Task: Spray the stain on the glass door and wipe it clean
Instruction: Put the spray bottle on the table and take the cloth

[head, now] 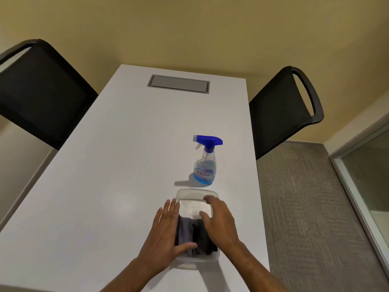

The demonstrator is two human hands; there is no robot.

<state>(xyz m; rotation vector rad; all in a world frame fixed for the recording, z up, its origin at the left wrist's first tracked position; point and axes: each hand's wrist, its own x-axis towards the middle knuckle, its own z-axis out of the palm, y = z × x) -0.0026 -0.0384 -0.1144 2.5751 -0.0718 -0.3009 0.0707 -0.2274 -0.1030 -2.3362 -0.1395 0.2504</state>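
In the head view, a clear box (196, 224) holding a dark cloth (194, 237) is flanked on the worktop (105, 186) by both hands. The left hand (166, 230) lies flat against its left side, grip released; the right hand (216, 222) rests on the lid, fingers spread, nothing clenched. The sprayer (205, 160) stands upright just beyond the box, nearer the right hand. The glass door (370, 178) lies well to the right of the box.

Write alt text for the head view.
Two bare hands, left hand and right hand, rest on a clear lidded container holding a dark cloth on a white table. Beyond it a blue-topped spray bottle stands upright, between two black chairs.
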